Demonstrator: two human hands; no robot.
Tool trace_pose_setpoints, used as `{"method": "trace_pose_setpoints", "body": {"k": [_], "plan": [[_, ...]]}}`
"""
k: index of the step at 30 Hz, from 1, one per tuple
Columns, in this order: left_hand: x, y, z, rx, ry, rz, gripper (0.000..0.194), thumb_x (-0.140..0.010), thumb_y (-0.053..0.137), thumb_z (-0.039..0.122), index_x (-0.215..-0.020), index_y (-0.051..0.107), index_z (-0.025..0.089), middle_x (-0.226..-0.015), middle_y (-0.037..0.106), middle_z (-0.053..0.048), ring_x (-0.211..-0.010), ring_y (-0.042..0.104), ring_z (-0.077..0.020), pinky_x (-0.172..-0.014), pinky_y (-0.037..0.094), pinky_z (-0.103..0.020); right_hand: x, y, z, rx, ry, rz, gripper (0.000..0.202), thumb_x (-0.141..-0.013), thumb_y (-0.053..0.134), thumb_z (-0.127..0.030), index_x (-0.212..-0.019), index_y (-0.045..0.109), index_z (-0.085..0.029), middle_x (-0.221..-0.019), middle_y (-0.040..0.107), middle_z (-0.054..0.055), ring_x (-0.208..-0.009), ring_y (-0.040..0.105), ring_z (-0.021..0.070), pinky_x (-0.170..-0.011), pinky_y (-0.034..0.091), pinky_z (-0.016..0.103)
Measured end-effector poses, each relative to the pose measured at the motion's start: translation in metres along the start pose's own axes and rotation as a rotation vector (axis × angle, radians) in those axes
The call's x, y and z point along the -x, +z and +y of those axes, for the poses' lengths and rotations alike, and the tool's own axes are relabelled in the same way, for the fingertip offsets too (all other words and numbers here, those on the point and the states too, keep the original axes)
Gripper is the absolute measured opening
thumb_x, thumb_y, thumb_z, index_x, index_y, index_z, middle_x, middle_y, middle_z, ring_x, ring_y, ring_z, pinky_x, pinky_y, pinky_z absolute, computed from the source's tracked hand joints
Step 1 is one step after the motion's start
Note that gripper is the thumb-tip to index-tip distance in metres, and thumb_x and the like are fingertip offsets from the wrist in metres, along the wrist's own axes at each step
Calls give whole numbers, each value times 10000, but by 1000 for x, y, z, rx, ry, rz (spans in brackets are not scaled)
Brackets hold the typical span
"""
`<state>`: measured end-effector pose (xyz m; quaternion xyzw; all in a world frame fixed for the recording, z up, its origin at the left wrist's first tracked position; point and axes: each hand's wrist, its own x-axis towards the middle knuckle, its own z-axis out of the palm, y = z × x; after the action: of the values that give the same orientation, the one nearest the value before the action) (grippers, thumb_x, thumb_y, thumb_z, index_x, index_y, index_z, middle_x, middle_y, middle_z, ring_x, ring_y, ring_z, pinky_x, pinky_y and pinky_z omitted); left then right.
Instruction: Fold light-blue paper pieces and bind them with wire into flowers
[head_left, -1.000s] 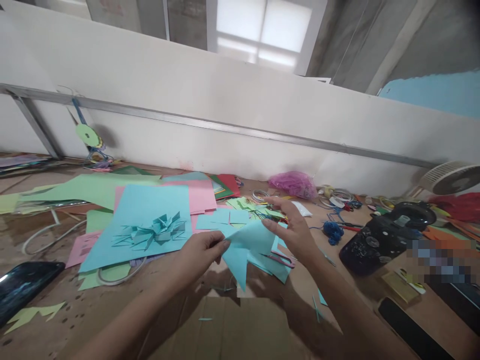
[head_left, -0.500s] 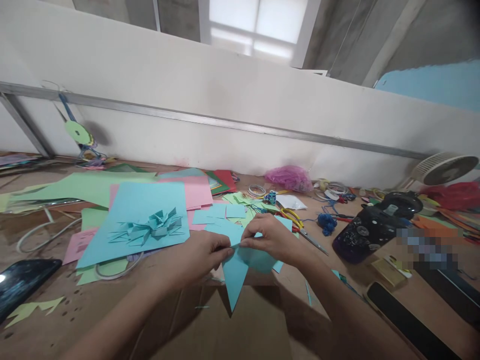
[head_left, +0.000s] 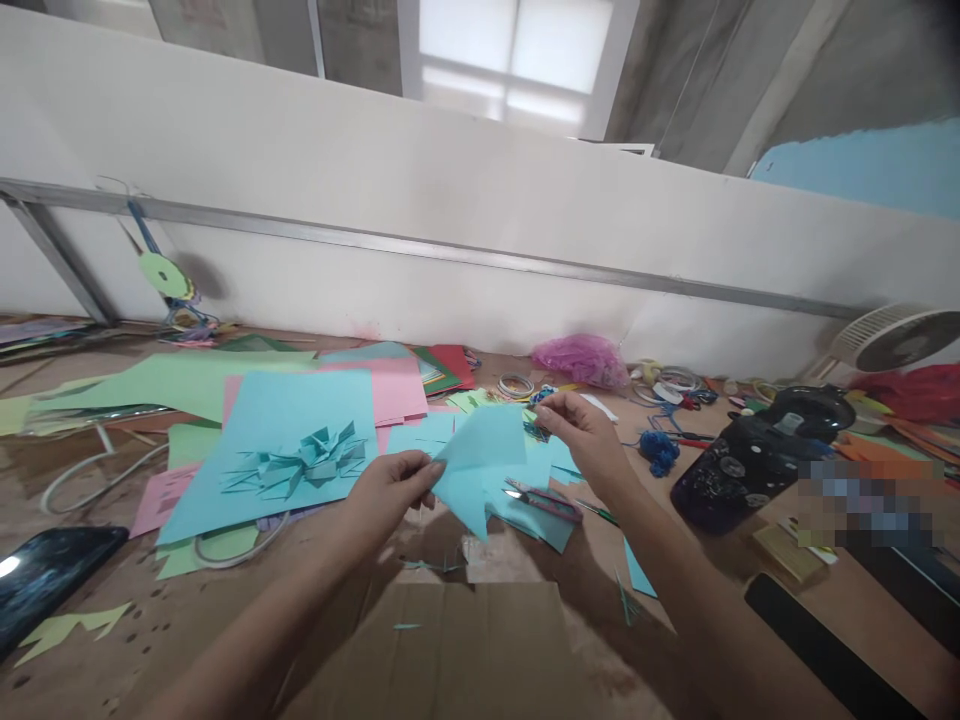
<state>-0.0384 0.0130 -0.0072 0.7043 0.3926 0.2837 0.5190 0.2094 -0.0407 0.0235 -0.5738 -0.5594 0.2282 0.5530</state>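
Note:
My left hand point(head_left: 397, 483) pinches the left corner of a light blue paper sheet point(head_left: 484, 450), held tilted above the table. My right hand point(head_left: 581, 430) has thumb and fingers closed together just beside the sheet's upper right corner. Whether they grip that corner or something small is unclear. Below and to the right, thread snips point(head_left: 544, 498) with a purplish handle rest on more blue paper point(head_left: 551, 525). Left of my left hand, a cluster of folded blue paper pieces point(head_left: 307, 460) sits on a large blue sheet point(head_left: 262, 405).
A phone point(head_left: 64, 580) lies at the left. Brown cardboard point(head_left: 457, 650) is in front, with thin blue paper scraps behind it. A black bottle point(head_left: 750, 470), blue yarn point(head_left: 660, 452) and a fan point(head_left: 896, 340) stand at right. A pink plastic bag point(head_left: 581, 360) lies against the white wall.
The blue paper has opened out from a narrow downward point into a wider sheet. My right hand has moved right and up, away from my left hand. The snips are now uncovered.

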Motion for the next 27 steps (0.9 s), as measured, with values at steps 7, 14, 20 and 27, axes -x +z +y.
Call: {"method": "trace_pose_setpoints", "body": {"k": [7,14,20,27], "plan": [[5,15,-4,86,-22,195,377,-801,554,539,-675,595,186,-617,614,2,-640,540,-170,-630,396,-263,23,40,-2,-253,251,-251,335,-772,659,-480,-662,585,-173,-646,583,8,-645,512,149,-629,392,280],[11,28,-2,119,-25,193,388,-778,578,553,-649,595,188,-594,610,-6,-617,541,-178,-598,401,-271,40,66,-6,-415,400,-180,330,-615,791,-450,-660,618,-172,-633,581,-20,-627,496,148,-618,375,283],[13,28,-1,166,-11,95,398,-803,558,556,-675,630,187,-644,647,-30,-638,551,-179,-616,416,-278,38,63,4,-425,417,-96,318,-577,810,-430,-641,661,-156,-628,631,5,-604,514,154,-601,377,293],[11,24,-3,167,10,108,374,-840,530,519,-654,598,202,-649,633,-16,-653,537,-170,-653,407,-277,38,60,8,-479,373,-100,308,-618,795,-404,-762,725,-141,-751,709,50,-691,591,195,-681,434,327]]}}
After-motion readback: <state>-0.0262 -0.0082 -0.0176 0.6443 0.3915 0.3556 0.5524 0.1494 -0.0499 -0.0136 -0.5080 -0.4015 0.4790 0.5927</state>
